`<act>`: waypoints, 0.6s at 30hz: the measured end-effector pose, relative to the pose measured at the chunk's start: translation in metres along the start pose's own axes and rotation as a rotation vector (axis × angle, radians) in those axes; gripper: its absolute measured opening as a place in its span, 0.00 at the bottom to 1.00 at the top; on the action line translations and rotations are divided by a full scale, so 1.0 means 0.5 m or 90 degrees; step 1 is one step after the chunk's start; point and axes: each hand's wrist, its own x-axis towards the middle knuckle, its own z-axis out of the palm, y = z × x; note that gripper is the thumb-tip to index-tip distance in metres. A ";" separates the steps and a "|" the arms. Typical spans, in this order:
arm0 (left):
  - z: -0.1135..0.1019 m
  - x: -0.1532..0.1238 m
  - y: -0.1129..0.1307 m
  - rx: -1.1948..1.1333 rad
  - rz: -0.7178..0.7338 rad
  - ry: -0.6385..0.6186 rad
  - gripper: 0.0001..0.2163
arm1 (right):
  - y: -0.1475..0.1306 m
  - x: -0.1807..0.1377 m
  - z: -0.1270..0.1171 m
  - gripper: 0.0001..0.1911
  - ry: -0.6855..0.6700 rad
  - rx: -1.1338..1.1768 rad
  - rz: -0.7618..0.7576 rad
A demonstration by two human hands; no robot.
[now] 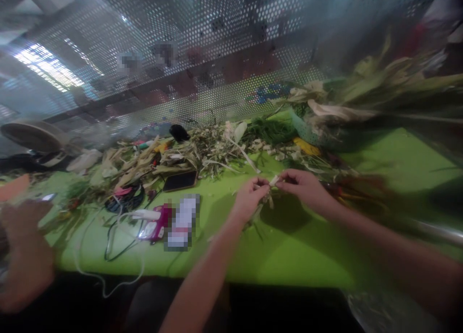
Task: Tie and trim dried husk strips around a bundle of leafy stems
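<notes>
Pinching pale husk piece (274, 180), L hand (253, 194) + R hand (303, 186) both nearly closed on it, approx 3 o'clock from black phone (181, 180); might tear or slip, imo, if tugged unevenly.

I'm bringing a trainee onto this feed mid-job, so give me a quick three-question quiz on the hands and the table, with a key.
1. True or false: the left hand and the right hand both touch the pale plant piece.
2. What colour is the tabletop? A) red B) green C) black
3. Fill in: from the wearer's viewpoint, the dark-screened phone lies to the ____ of the left hand.

Key: 1. True. 2. B, green. 3. Left.
</notes>
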 end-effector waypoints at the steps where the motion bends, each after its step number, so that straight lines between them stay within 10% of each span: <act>1: 0.001 0.001 -0.001 -0.003 0.007 0.015 0.08 | -0.002 -0.002 0.000 0.13 0.001 -0.020 -0.007; 18: -0.004 0.013 -0.008 -0.036 -0.005 -0.045 0.11 | -0.006 -0.013 -0.002 0.07 0.008 -0.205 -0.048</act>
